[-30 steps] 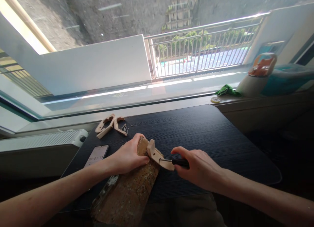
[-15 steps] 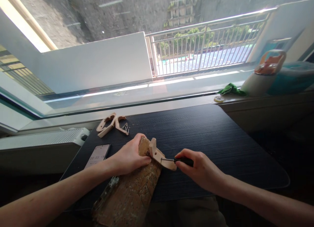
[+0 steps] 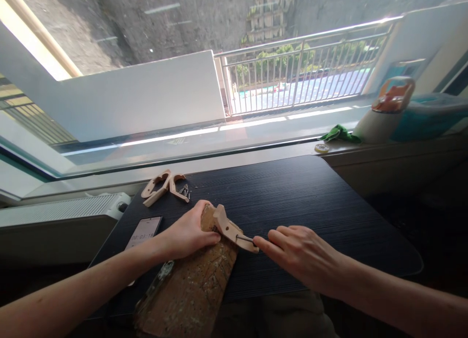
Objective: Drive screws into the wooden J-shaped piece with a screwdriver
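A rough, weathered wooden board (image 3: pixel 193 284) slants from the lower middle up onto the dark table. My left hand (image 3: pixel 192 233) is closed around its upper end, thumb lying on the top face. Against the board's right edge rests a pale wooden hook-shaped bracket (image 3: pixel 231 229) with a hole in it. My right hand (image 3: pixel 298 253) grips a screwdriver (image 3: pixel 245 239); its handle is hidden in the fingers, and the thin shaft meets the bracket near its lower end. Whether a screw sits at the tip I cannot tell.
Several pale wooden brackets (image 3: pixel 157 187) and some screws (image 3: pixel 185 192) lie at the back left of the table (image 3: pixel 292 197). A phone (image 3: pixel 144 231) showing a timer is left of my left hand. On the windowsill are a tape roll (image 3: pixel 321 148), a green cloth (image 3: pixel 338 133) and a spray bottle (image 3: pixel 383 119).
My right hand has turned over around the screwdriver, the back of the hand now up and the handle covered. The screwdriver shaft stays at the bracket. The whole view has shifted slightly.
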Action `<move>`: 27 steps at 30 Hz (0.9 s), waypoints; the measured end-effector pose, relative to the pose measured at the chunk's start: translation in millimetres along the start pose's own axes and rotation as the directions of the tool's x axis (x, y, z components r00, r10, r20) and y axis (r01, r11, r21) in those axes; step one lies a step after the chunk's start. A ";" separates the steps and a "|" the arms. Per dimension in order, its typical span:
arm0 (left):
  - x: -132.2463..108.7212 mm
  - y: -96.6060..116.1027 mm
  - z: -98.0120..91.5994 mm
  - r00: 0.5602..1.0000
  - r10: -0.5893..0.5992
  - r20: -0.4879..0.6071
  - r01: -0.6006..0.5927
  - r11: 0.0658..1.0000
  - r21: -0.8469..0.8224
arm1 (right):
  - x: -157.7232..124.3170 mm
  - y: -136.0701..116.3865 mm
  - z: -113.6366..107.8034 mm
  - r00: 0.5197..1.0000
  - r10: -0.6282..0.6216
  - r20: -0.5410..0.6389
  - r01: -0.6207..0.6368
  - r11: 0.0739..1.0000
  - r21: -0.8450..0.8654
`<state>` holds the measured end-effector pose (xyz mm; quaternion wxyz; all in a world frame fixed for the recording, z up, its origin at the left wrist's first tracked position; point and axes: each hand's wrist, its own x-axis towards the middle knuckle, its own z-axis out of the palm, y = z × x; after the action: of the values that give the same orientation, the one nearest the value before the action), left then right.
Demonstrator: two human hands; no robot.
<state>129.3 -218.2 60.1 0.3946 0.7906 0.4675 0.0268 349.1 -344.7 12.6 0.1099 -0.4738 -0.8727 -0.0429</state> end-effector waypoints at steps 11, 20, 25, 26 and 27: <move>-3.2 5.4 2.9 1.000 0.014 -0.020 -0.013 0.999 0.030 | 3.2 0.6 11.2 0.833 0.487 0.263 -0.542 0.621 0.566; -3.1 -4.1 3.0 0.999 0.027 -0.017 -0.027 0.999 0.028 | -1.1 4.0 -5.6 1.000 -0.017 0.001 0.017 1.000 -0.019; -2.5 -6.7 2.3 0.999 0.024 -0.033 -0.024 1.000 0.011 | 2.5 5.5 8.3 0.996 -0.067 -0.058 0.066 0.998 -0.022; -2.3 -7.1 2.6 0.999 0.023 -0.037 -0.022 1.000 0.005 | 3.4 5.4 11.5 0.997 -0.031 -0.068 0.034 0.999 0.033; -2.1 -7.4 2.9 0.999 0.020 -0.039 -0.020 1.000 0.002 | 4.3 5.0 14.3 0.997 0.032 -0.072 -0.024 0.993 0.116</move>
<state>123.9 -219.7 53.9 0.3847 0.7948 0.4671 0.0458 348.9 -335.9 -0.4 0.1698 -0.4769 -0.8624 -0.0084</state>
